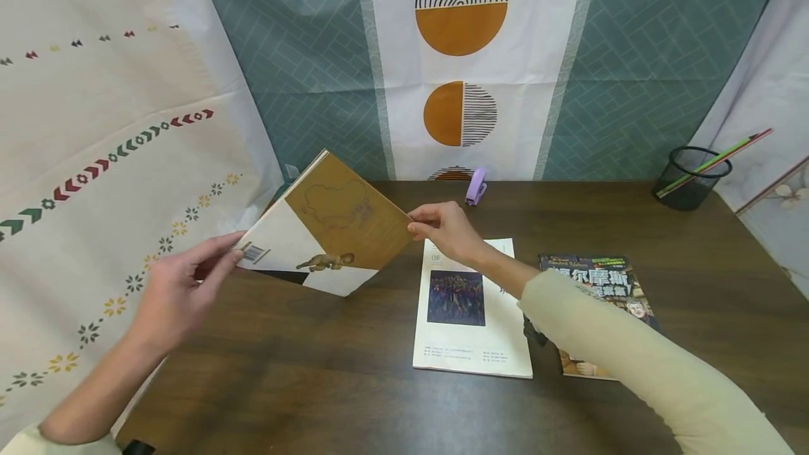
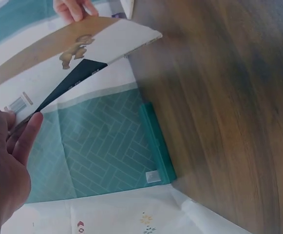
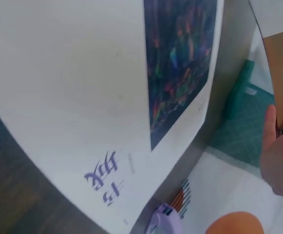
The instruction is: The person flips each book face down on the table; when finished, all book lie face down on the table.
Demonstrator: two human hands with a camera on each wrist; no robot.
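Note:
Both hands hold a thin book (image 1: 344, 220) up over the left part of the table, tilted. Its cover is gold-brown and white, with a barcode and a small figure. My left hand (image 1: 183, 286) pinches the corner by the barcode, thumb on the cover; the left wrist view shows the book (image 2: 107, 41) from that corner. My right hand (image 1: 445, 230) pinches the opposite corner between thumb and fingers. Below the right forearm lies a white magazine (image 1: 468, 360) with a dark picture on its cover. Further right, a colourful comic-style book (image 1: 597, 276) is partly hidden by the right sleeve.
A purple stapler (image 1: 476, 187) stands at the table's back edge. At the back right is a black mesh pen holder (image 1: 689, 185) with pencils in it. A long green object (image 2: 157, 144) lies by the table edge on the left, mostly hidden behind the book in the head view.

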